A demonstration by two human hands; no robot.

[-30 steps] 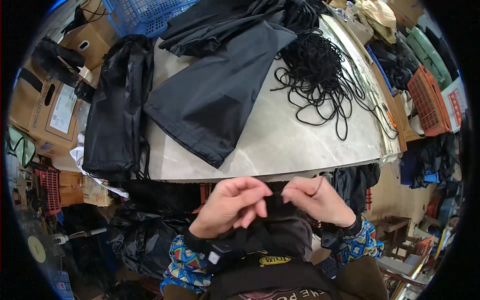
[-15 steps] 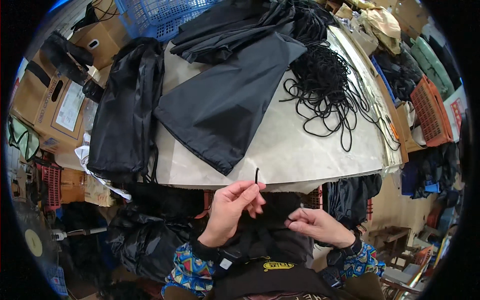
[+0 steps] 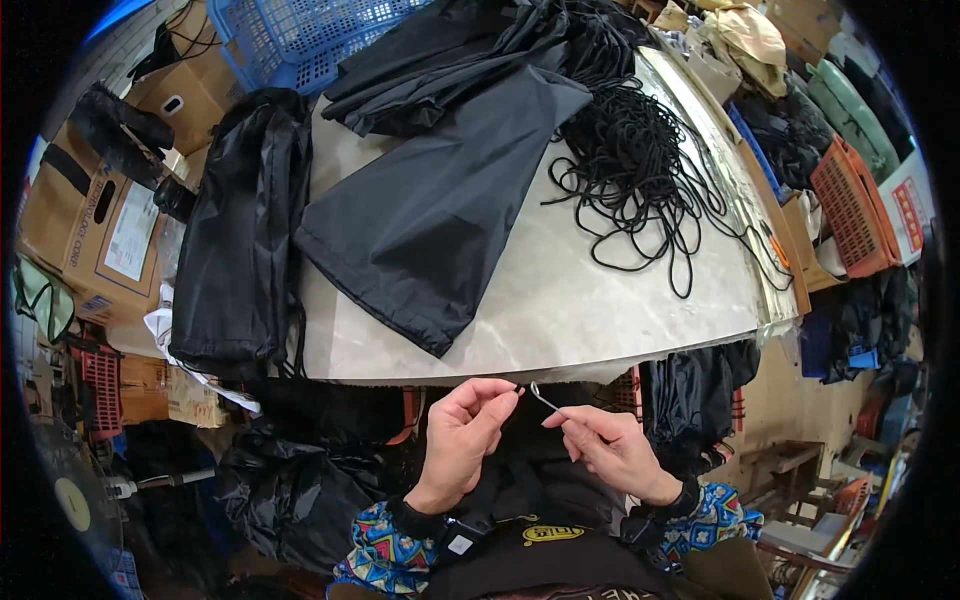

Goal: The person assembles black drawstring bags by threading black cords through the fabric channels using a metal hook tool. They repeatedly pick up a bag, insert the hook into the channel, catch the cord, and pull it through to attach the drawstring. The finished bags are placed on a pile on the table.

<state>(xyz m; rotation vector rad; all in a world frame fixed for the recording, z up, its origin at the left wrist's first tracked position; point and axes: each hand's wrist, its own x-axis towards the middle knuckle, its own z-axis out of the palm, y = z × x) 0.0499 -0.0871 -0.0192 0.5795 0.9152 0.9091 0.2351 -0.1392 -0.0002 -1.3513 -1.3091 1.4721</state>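
The left hand is pinching something thin and dark between thumb and forefinger — probably a cord end, though it is too small to tell — while the right hand is gripping a thin metal threading wire whose hooked tip is pointing toward the left fingertips. Both are hovering just below the near edge of the bench, over dark fabric in the lap.

The work is looking early in its cycle: the wire is not yet buried in any fabric. One black bag is lying flat across the bench, a heap of black bags is draping over its left edge, and a big tangle of black cord is waiting at the right — plenty left.

Around the pale bench, a blue basket, cardboard boxes and an orange crate are crowding a cluttered workroom.
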